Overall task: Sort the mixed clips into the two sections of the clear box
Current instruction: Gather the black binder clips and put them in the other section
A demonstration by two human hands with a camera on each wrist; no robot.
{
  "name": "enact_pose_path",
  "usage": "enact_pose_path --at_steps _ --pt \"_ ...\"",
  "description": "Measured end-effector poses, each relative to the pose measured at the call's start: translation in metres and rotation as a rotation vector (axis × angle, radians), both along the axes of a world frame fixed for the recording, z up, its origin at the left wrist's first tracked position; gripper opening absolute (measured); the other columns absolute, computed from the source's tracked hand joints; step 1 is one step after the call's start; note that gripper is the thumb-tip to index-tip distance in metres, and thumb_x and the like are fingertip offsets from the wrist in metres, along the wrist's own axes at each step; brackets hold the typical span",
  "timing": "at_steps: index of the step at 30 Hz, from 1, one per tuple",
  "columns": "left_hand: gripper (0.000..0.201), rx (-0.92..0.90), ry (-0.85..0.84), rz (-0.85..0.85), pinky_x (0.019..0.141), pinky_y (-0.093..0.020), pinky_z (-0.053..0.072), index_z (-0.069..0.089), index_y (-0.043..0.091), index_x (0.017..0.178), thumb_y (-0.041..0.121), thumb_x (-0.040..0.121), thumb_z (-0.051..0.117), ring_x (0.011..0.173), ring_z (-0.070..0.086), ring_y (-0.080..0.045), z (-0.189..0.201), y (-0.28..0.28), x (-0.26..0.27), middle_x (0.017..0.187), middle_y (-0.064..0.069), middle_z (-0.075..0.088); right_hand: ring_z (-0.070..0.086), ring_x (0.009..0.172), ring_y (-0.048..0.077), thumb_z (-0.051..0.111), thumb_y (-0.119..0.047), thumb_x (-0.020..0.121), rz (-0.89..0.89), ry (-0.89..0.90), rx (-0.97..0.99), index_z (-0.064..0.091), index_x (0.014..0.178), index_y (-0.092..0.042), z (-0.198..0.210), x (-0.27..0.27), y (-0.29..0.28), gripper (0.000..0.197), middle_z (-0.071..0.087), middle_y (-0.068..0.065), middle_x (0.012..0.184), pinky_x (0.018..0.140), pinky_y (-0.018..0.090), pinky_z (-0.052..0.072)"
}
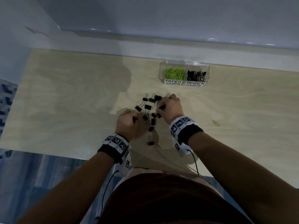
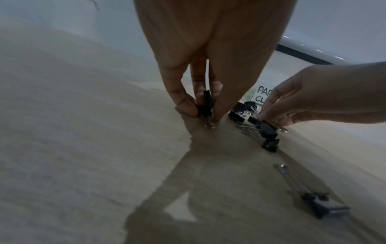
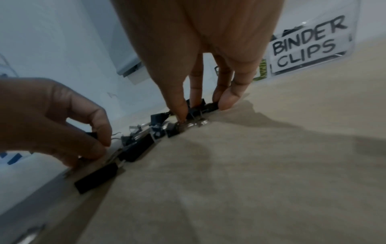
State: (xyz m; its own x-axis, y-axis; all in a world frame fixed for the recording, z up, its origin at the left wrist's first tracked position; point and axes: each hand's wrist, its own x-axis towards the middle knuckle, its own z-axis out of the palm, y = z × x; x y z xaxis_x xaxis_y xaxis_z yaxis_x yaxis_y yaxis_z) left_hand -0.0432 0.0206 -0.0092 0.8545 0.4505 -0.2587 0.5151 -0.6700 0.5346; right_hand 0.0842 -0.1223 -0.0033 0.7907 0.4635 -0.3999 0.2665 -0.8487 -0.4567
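Now both hands pinch binder clips: left hand [image 2: 200,92] one, right hand [image 3: 200,92] approx two. Overfull fingers could drop one; stray paper clip [image 1: 216,123] prob gets missed.

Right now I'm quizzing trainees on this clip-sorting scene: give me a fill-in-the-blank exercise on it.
1. The green clips lie in the section labelled ____ CLIPS.
2. The left hand pinches a ____ clip.
3. The loose clips between the hands are ____ in colour.
4. One stray paper clip lies on the table to the ____ of the right hand.

Missing words: paper; binder; black; right
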Motion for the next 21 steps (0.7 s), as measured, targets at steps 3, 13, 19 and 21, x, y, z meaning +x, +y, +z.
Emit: enact_pose_path --at_steps 3,13,19,21 --pt "0.006 -0.017 -0.034 0.019 0.056 -0.021 0.021 0.058 0.005 0.070 0.000 0.074 0.058 0.066 0.047 -0.021 0.002 0.001 -0.001 0.076 -0.011 0.054 0.047 0.099 0.037 0.068 -0.018 0.074 -0.045 0.057 0.066 0.066 0.093 -0.011 -0.001 0.004 -0.011 0.021 0.047 0.016 0.108 0.087 0.039 0.048" --pt "0.012 -0.041 -0.091 -0.024 0.065 -0.023 0.037 0.063 0.007 0.072 -0.004 0.068 0.062 0.072 0.056 -0.022 -0.002 0.004 -0.003 0.078 -0.007 0.060 0.052 0.069 0.014 0.071 -0.007 0.068 -0.074 0.092 0.150 0.069 0.067 -0.011 0.001 0.007 -0.037 0.005 0.059 0.001 0.074 0.063 0.023 0.042" --pt "0.015 -0.110 -0.081 -0.066 0.070 -0.015 0.043 0.068 0.011 0.077 -0.003 0.071 0.064 0.077 0.059 -0.014 0.015 -0.006 0.018 0.085 -0.003 0.067 0.062 0.071 0.016 0.073 -0.004 0.069 -0.097 0.175 0.122 0.071 0.064 -0.017 0.009 0.019 -0.055 0.015 0.071 0.004 0.076 0.068 0.025 0.050" --pt "0.012 -0.185 -0.100 -0.085 0.069 -0.009 0.041 0.069 0.009 0.079 -0.001 0.073 0.067 0.075 0.059 -0.009 0.031 -0.019 0.039 0.086 -0.002 0.069 0.064 0.070 0.017 0.074 -0.003 0.070 -0.125 0.137 0.126 0.073 0.067 -0.014 0.019 0.030 -0.065 0.011 0.072 0.005 0.075 0.072 0.027 0.054"
